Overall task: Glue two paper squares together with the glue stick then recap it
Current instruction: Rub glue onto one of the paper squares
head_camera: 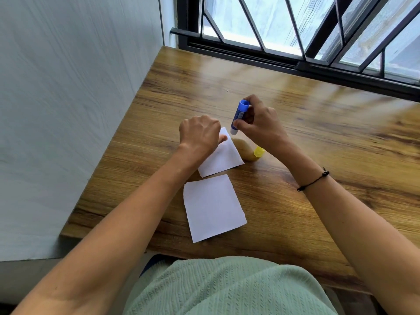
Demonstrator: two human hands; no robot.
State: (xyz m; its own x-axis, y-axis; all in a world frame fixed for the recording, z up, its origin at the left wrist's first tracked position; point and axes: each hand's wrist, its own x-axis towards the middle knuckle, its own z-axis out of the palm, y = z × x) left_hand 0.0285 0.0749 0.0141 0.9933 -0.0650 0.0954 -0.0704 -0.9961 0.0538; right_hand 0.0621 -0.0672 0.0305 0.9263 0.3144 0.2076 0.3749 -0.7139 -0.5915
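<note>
Two white paper squares lie on the wooden table. The far square [223, 156] is partly covered by my left hand [199, 133], whose fingers press on its far left corner. The near square [213, 208] lies flat and untouched just in front of it. My right hand [261, 122] grips a blue glue stick [238, 115], uncapped, its white tip pointing down just above the far square's top corner. The yellow cap [259, 151] lies on the table to the right of the far square, under my right wrist.
The wooden table [318, 155] meets a white wall on the left and a barred window at the back. My green-clothed lap shows below the near table edge. A black cord bracelet sits on my right wrist.
</note>
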